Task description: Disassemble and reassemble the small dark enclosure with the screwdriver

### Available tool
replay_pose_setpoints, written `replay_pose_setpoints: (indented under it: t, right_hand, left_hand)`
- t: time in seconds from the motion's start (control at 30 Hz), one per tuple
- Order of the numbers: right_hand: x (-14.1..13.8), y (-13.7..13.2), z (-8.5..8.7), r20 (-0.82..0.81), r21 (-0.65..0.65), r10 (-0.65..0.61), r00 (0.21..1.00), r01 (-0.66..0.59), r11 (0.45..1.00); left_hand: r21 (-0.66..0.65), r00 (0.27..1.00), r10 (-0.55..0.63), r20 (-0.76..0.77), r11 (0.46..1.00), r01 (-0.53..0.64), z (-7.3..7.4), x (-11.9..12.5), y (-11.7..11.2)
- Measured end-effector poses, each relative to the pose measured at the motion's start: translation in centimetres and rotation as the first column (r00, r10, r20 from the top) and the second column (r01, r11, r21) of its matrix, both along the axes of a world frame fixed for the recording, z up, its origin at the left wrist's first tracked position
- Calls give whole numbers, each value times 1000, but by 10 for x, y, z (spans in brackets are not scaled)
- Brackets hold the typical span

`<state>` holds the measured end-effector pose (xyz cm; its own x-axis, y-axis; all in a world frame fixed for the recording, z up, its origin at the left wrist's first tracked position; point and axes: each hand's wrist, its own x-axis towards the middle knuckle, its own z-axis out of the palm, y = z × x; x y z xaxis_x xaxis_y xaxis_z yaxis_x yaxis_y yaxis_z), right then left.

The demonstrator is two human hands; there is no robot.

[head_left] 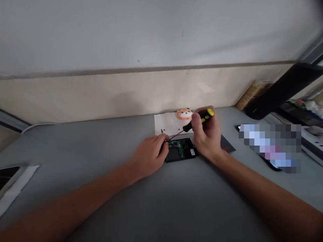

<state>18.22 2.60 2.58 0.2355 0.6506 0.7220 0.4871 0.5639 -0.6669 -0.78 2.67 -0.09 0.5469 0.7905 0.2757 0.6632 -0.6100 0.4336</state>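
A small black device with a green circuit board [180, 149] lies on the grey desk [101, 151]. My right hand [208, 134] is closed round a screwdriver with a black and yellow handle [202, 119]; its thin shaft slants down left to the board's left edge. My left hand [151, 153] rests with fingers curled against the device's left side, pinching at the spot where the tip meets the board. Whether it holds anything is hidden.
A white sheet of paper [166, 122] with a few small black screws [163, 130] lies behind the device, by an orange animal-shaped figure [185, 114]. A phone with a lit screen [270, 148] and a black stand [280, 94] are on the right. A wall runs close behind.
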Motion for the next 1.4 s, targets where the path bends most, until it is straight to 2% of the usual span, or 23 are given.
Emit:
replay_pose_setpoints:
  t: [0.2,0.33,0.5,0.63,0.7,0.87,0.97,1.1,1.2,1.3,1.33,1.4]
  right_hand:
    - [-1,5,-2,-163,-57,94,982,-104,993]
    - [-1,9,-1,-270,-86,58,961,-84,993]
    - [8,23,3,-520,-165,-56,852,-36,986]
    - [28,36,8,-594,-204,-176,785,64,977]
    - [40,41,8,-609,-212,-232,758,126,969]
    - [63,52,-1,-604,-193,-308,736,240,951]
    - [70,57,-7,-595,-143,-299,746,268,953]
    - [74,61,-6,-579,-107,-299,759,293,950]
    - [76,58,2,-540,-69,-328,775,347,935]
    - [77,47,15,-468,14,-342,815,394,919]
    - [78,41,19,-413,47,-338,846,390,919]
    - [79,30,29,-222,92,-339,914,366,926]
  left_hand:
    - [-153,974,55,222,988,-20,4,-1,2]
    - [-212,944,64,322,977,6,8,-1,4]
    - [-143,945,22,326,989,26,8,-5,1]
    - [5,951,21,307,1000,-24,7,-9,-2]
    - [21,963,56,263,998,-63,11,-6,3]
    - [-46,995,94,18,995,-93,27,24,35]
    - [-55,996,48,-72,997,-52,32,45,55]
    - [-58,985,24,-169,998,-35,37,50,68]
    - [-25,984,36,-175,999,-42,43,44,61]
    - [33,992,73,-107,997,-70,45,38,36]
    - [43,995,40,-88,998,-36,43,37,24]
    - [17,989,-97,-113,995,99,35,34,-1]
